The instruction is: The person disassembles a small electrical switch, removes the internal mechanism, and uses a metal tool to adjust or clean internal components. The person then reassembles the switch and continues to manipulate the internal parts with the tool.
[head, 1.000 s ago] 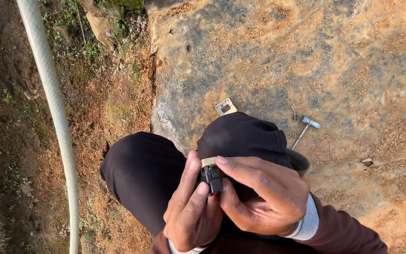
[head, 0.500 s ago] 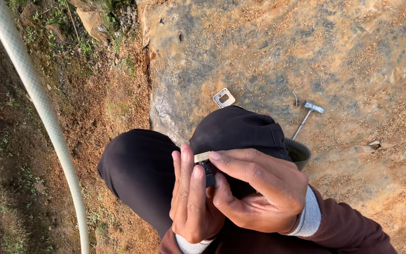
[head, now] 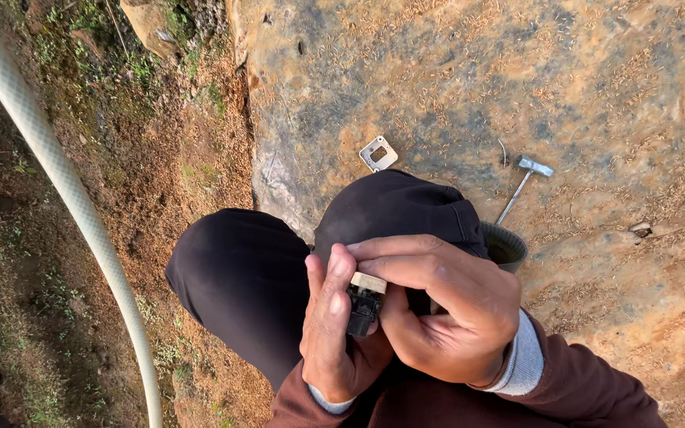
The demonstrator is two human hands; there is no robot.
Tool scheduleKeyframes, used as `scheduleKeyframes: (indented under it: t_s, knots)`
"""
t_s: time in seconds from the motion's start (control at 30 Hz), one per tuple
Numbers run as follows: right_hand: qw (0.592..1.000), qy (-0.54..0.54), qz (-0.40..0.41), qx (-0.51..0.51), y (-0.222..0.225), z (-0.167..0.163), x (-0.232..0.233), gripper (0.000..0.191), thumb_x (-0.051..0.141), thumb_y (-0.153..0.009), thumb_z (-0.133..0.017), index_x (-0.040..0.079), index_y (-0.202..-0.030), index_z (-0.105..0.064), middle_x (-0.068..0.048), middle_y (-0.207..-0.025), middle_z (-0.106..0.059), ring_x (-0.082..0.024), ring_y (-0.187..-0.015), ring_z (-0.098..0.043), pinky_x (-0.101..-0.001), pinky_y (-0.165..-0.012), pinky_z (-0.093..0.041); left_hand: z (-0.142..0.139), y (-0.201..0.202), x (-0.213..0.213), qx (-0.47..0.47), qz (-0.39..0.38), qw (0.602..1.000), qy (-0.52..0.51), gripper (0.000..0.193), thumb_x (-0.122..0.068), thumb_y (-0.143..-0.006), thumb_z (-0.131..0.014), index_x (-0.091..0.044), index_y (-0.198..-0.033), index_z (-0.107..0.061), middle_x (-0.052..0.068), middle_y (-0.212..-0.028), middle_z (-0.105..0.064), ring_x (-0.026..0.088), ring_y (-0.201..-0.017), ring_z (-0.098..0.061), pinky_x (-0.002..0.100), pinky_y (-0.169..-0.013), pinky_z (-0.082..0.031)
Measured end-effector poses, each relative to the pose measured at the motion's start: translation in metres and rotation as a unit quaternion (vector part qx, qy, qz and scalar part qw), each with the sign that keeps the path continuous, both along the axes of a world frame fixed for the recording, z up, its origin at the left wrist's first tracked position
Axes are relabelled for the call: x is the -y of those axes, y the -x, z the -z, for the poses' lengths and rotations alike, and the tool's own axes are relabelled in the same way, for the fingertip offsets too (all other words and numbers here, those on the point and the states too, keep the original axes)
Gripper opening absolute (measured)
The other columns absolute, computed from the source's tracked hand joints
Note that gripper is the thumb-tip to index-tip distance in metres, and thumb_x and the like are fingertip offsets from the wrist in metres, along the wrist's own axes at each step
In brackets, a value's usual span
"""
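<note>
Both hands' grip unchanged from a moment ago, left hand [head: 334, 333] and right hand [head: 441, 313] fingers closed around small black part [head: 364, 305], square metal plate [head: 378, 153] and T-handled tool [head: 521, 184] on rock beyond fingertips

outdoors, on rough ground beside a big rock

a broad, weathered rock slab [head: 469, 95] strewn with dry husks serves as the work surface, next to bare reddish soil [head: 160, 158] with patches of grass and weeds; a pale hose [head: 65, 182] runs across the dirt, and sunlight falls over everything.
</note>
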State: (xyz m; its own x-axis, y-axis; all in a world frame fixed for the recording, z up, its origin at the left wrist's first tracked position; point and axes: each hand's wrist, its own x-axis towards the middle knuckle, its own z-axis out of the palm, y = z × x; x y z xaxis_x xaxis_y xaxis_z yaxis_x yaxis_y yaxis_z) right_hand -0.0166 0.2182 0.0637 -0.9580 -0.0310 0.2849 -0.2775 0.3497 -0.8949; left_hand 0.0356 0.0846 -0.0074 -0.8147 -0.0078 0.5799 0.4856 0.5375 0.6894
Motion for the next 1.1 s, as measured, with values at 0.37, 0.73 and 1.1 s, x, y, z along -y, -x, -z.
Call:
scheduleKeyframes:
  t_s: [0.37, 0.73, 1.1]
  knots:
    - [0.997, -0.045, -0.033, -0.053, -0.002, -0.003, -0.004, 0.036, 0.001, -0.09, -0.075, -0.004, -0.123, -0.064, -0.018, -0.116, -0.075, -0.028, -0.108, -0.079, -0.0334, -0.094, -0.066, -0.003, 0.011, 0.013, -0.007, -0.006, 0.999, 0.035, 0.051, 0.001, -0.099, -0.07, 0.009, -0.142, -0.046, 0.04, -0.133, -0.057, 0.049, -0.129, -0.061, 0.051, -0.104, -0.061]
    - [0.999, -0.045, -0.015, -0.015, -0.002, -0.006, -0.003, 0.035, 0.003, -0.087, -0.077, -0.002, -0.12, -0.066, -0.015, -0.115, -0.075, -0.025, -0.109, -0.079, -0.0321, -0.095, -0.064, -0.002, 0.006, 0.017, 0.022, 0.047, 0.998, 0.033, 0.049, -0.001, -0.097, -0.077, 0.004, -0.139, -0.052, 0.032, -0.136, -0.06, 0.048, -0.133, -0.059, 0.05, -0.108, -0.058]
    - [0.999, -0.04, -0.01, -0.023, -0.004, -0.006, 0.001, 0.034, 0.001, -0.088, -0.075, -0.003, -0.119, -0.065, -0.014, -0.115, -0.075, -0.025, -0.108, -0.079, -0.032, -0.095, -0.065, 0.009, -0.003, 0.019, 0.019, 0.047, 0.999, 0.008, 0.054, -0.002, -0.099, -0.075, 0.001, -0.145, -0.048, 0.032, -0.142, -0.055, 0.048, -0.137, -0.056, 0.048, -0.108, -0.06]
